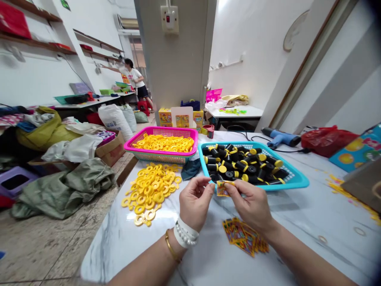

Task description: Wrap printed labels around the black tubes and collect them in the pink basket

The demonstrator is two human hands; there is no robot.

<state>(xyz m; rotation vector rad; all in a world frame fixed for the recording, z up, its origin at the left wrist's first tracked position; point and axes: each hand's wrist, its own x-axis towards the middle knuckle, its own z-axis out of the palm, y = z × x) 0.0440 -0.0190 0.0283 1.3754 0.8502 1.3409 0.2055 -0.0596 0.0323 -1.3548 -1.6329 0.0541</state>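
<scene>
Between the thumb and fingers of my right hand [251,202] is a small printed label [223,188], orange-yellow with colored print. My left hand [196,202] is close to the label's left edge, its fingers curled and its thumb tip near the index finger; whether anything is pinched there is too small to tell. Below my right hand, a loose stack of similar labels [244,238] lies on the marble-patterned table [208,262]. Behind both hands stands a turquoise basket [294,180] of black cylinders with yellow ends [241,165]. Yellow ring-shaped plastic pieces [151,184] are heaped left of my left hand.
A pink basket [127,146] of more yellow pieces stands at the table's back left. A blue heat-gun-like tool [281,138] with a cord and a red plastic bag [327,139] lie back right. Cloth bundles [71,186] cover the floor leftward. Another person [137,79] stands far back.
</scene>
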